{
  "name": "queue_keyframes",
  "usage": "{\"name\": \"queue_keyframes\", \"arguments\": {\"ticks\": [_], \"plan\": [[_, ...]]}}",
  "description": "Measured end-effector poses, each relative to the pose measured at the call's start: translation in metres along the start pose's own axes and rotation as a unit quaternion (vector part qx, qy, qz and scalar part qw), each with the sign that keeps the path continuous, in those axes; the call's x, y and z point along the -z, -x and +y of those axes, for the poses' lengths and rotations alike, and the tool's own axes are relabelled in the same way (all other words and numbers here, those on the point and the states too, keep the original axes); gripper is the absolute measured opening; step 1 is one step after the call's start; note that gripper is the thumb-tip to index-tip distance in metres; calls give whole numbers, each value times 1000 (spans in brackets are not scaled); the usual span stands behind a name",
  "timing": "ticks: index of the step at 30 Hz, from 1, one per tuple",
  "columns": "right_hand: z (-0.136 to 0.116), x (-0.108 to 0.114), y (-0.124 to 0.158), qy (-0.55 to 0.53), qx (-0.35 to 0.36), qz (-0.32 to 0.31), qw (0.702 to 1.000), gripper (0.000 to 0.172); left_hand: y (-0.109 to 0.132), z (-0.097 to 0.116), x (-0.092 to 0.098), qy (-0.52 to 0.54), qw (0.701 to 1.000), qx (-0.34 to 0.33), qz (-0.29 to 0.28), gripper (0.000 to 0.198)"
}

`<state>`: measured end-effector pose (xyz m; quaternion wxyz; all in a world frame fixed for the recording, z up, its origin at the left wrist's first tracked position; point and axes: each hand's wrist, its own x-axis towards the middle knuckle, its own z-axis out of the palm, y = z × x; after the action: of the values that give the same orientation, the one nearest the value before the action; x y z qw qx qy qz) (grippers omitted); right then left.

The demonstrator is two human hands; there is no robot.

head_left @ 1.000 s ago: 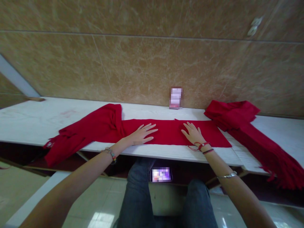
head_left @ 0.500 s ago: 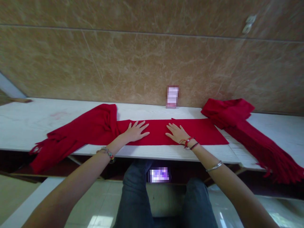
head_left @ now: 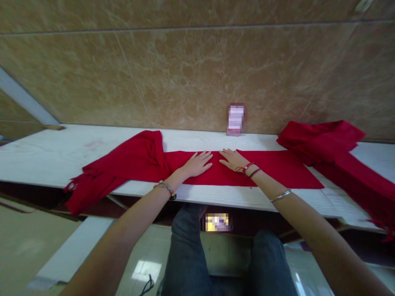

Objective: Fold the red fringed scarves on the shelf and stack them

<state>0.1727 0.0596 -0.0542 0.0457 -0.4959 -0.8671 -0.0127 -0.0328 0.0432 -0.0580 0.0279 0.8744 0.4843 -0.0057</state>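
Observation:
A long red scarf (head_left: 277, 166) lies across a white table, its middle stretch spread flat before me. Palm down on that flat stretch rests my left hand (head_left: 197, 164), fingers spread. My right hand (head_left: 233, 160) lies flat on the cloth a short way to its right, fingers out, near the scarf's far edge. On the left the scarf bunches into loose folds, and its fringed end hangs over the table's front edge. To the right it is folded over itself, with the fringed end running toward the front right.
The white table (head_left: 203, 196) stands against a brown marbled tile wall (head_left: 185, 78). A small blurred upright card (head_left: 235, 119) leans on the wall. Below the front edge, a pixelated lit screen (head_left: 217, 222) sits above my knees. A white bench (head_left: 70, 250) is at lower left.
The view has shifted, so the table things appear farther right. My left hand has slid right along the scarf, closer to my right hand, which has moved toward the scarf's far edge.

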Motion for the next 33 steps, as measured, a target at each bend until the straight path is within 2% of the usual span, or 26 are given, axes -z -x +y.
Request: {"name": "queue_keyframes", "arguments": {"ticks": [4,8,11,14,17,20,23,27,30,33], "plan": [[-2,-11,0,-6,4,7,1000,51,5,3,2,-3,1000,14,-5,57],[1,-12,3,-7,-3,16,1000,51,3,3,11,-2,1000,23,-14,54],[3,-9,5,-7,-29,9,1000,53,-10,5,23,-23,999,29,-21,48],[8,-6,9,-10,-58,-8,998,56,-30,13,30,-59,998,32,2,44],[13,-5,12,-13,-63,-19,998,57,-48,21,24,-44,998,51,14,48],[15,-5,12,-16,-67,-22,997,60,-58,25,13,15,997,78,-16,53],[14,-6,11,-11,-67,-24,997,63,-58,22,7,41,996,70,-37,53],[14,-6,12,2,-55,-16,998,62,-55,20,10,45,996,59,-45,52],[27,-7,20,1,-38,-14,999,58,-53,22,13,38,995,67,-63,51],[60,-9,40,0,-66,-15,998,55,-53,24,14,30,995,76,-62,51]]}}
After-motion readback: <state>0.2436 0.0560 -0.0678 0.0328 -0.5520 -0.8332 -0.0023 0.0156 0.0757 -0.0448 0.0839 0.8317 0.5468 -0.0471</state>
